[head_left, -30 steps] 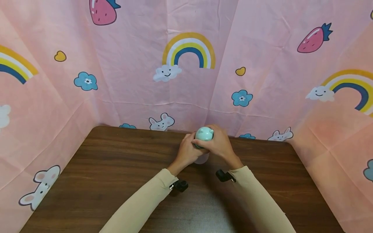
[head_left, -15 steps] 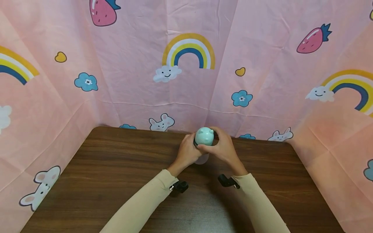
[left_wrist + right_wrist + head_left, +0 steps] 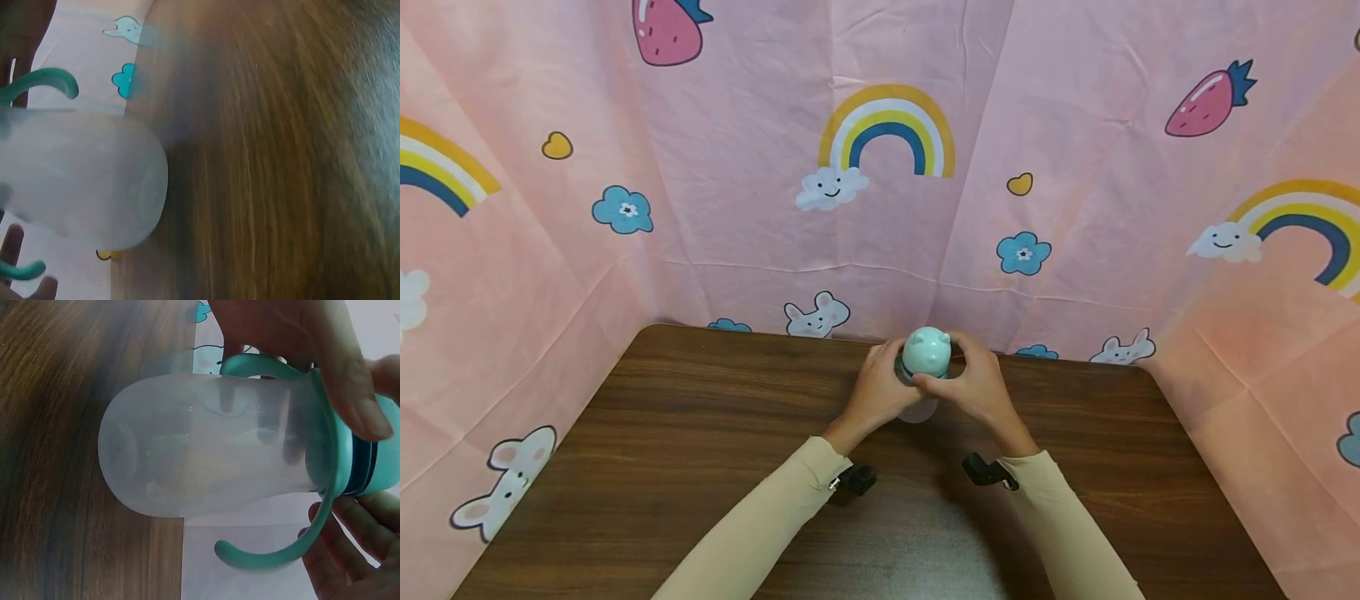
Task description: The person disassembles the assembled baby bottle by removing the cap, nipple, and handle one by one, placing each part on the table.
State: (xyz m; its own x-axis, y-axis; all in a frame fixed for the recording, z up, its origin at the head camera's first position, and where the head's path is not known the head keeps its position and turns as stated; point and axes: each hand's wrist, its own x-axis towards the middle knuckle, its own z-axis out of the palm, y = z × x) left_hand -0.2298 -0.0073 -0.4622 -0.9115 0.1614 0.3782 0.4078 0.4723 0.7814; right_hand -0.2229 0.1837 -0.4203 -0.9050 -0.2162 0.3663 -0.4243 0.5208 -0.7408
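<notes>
A frosted, see-through baby bottle [image 3: 206, 444] with two curved green handles [image 3: 269, 559] is held between both hands. Its rounded mint cap [image 3: 927, 352], with small ear-like bumps, points upward in the head view. My left hand [image 3: 877, 385] grips the bottle around its upper part, and its thumb [image 3: 359, 406] lies across the collar in the right wrist view. My right hand [image 3: 979, 379] holds the cap between thumb and fingers from the right side. The bottle's base hangs over or stands on the table; I cannot tell which.
A dark brown wooden table [image 3: 700, 467] extends around the hands. Pink printed cloth [image 3: 737, 125] hangs close behind its back edge and at both sides. Black wrist cameras [image 3: 987, 471] stick out from the beige sleeves.
My right hand has shifted slightly right and opened its hold around the cap, so more of the cap shows. The left wrist has drawn slightly left, still gripping the bottle.
</notes>
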